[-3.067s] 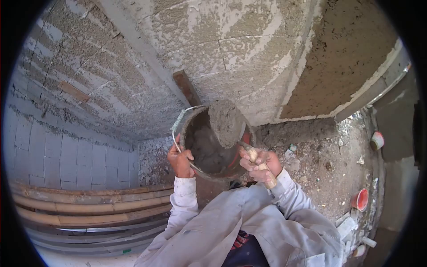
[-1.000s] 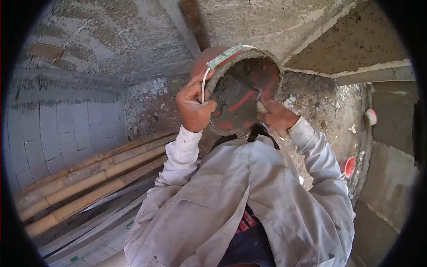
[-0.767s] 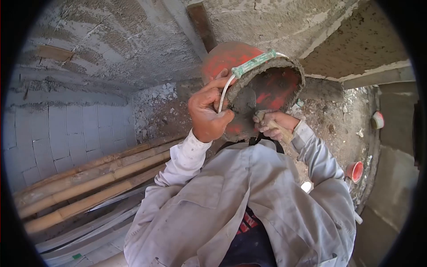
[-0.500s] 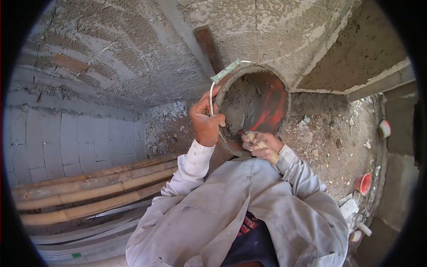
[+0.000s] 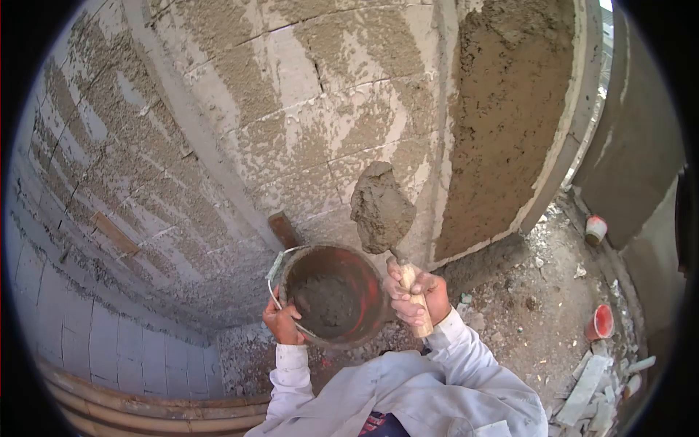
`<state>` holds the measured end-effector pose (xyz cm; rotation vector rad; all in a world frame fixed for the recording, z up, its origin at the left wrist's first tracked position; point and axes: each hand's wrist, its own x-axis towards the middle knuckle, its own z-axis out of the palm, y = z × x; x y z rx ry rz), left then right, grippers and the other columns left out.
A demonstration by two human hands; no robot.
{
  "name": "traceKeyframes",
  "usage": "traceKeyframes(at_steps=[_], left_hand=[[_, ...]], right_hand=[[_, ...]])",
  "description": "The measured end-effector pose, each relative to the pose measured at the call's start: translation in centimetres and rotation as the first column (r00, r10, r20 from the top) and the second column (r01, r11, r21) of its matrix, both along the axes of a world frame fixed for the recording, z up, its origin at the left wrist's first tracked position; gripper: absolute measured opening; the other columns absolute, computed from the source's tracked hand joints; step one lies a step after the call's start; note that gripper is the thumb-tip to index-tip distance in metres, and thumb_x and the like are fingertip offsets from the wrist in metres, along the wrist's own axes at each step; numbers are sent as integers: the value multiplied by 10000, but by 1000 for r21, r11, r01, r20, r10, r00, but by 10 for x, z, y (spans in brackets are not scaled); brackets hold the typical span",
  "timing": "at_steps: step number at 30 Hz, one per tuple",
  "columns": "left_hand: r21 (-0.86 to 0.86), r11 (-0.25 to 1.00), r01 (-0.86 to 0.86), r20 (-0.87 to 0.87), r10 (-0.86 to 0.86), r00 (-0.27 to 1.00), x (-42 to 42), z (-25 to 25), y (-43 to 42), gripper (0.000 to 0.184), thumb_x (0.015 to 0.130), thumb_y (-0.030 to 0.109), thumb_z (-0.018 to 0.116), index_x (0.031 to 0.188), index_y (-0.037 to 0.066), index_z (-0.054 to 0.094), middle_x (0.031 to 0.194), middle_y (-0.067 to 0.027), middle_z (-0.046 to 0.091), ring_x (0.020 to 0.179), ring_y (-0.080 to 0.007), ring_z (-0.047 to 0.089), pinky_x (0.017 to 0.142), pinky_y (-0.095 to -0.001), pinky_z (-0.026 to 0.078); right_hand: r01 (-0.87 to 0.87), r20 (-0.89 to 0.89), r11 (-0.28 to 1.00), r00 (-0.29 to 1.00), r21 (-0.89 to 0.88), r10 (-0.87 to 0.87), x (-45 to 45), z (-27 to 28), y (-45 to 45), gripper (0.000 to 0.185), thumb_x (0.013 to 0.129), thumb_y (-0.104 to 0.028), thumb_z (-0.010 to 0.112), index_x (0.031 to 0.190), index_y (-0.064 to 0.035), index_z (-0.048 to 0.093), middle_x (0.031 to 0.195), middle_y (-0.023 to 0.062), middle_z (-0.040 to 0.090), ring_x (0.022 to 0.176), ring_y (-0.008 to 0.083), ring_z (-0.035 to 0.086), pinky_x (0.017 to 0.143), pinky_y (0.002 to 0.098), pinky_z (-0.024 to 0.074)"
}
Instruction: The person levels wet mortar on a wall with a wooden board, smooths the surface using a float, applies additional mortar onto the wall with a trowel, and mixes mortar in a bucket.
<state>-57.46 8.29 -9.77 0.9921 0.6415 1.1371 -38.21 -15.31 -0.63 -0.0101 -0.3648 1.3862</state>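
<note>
Beside the round bucket [image 5: 373, 293], lumpy mortar [image 5: 381, 207] covers a wooden-handled trowel [image 5: 420, 304].

The view is lit by soft, diffuse daylight, and no hard-edged shadows are cast. Glare is confined to a small, blown-out white patch of light [image 5: 606, 5] at the upper right. The rough grey-and-tan block wall [image 5: 291, 87] is brightly lit at its middle, while the pale grey block wall [image 5: 105, 342] at lower left is dimmer and tinged blue. The inside of the round, red, mortar-smeared bucket [image 5: 370, 295] is shaded. Long tan bamboo poles [image 5: 167, 413] are bowed by the wide lens, and the corners are blacked out. Texture is clearly resolved on the lumpy grey mortar [image 5: 382, 207]; detail is softened toward the edges.
</note>
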Motion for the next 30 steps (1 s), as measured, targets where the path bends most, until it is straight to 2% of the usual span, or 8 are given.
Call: traceKeyframes(at_steps=[4,8,12,17,22,24,26,30], left_hand=[[86,992,-87,-109,96,989,-1,-23,12,732,480,-95,469,1205,-127,573,1074,-154,665,901,-223,653,734,-267,508],[114,980,-165,-88,175,981,10,-29,7,719,491,-99,460,1199,-117,585,1056,-138,667,871,-205,634,692,-220,475],[133,960,-247,-91,260,961,15,-17,-17,696,519,-105,453,1202,-111,587,1046,-138,671,854,-200,632,661,-227,474],[114,922,-371,-121,384,915,22,-24,-28,628,612,-115,451,1225,-90,588,977,-127,677,746,-169,618,545,-234,448],[40,914,-403,-281,397,874,23,-32,-40,654,614,-88,438,1255,-76,565,746,-78,627,518,-116,508,437,-234,378],[67,894,-442,-295,441,847,27,-31,-38,600,671,-76,421,1255,-75,564,657,-47,580,453,-92,448,409,-229,346],[95,902,-420,-320,427,845,18,-32,-50,526,766,-41,385,1261,-74,558,565,-17,517,416,-72,408,395,-214,316],[52,889,-456,-356,443,823,6,-67,-29,496,805,-34,390,1273,-69,550,531,2,462,408,-74,387,390,-224,308]], right_hand=[[532,247,807,771,255,-586,38,80,-25,345,755,-33,525,1057,-100,372,806,86,423,479,160,462,422,341,465],[813,273,173,18,556,-962,99,150,-37,314,915,-44,543,1130,-101,321,919,91,471,671,193,578,637,382,540],[678,56,-490,-614,548,-787,165,224,-54,312,902,39,518,1107,-54,302,937,86,450,741,168,566,681,335,537],[272,30,-819,-954,506,-298,259,273,-68,302,871,5,569,1067,-25,342,895,98,469,763,199,543,684,343,497],[123,204,-823,-979,554,-9,367,280,-10,281,876,-71,591,1056,20,396,916,227,562,795,384,608,710,459,492],[329,522,-669,-847,667,104,406,257,22,297,857,-58,582,1075,38,406,971,279,578,819,452,624,710,510,499],[544,587,-222,-721,809,369,381,173,36,278,841,-9,525,1096,26,419,940,258,591,781,459,625,677,517,515],[779,899,494,-437,387,-15,154,-79,23,344,786,-43,522,1104,36,417,900,319,569,887,529,565,772,555,451]])
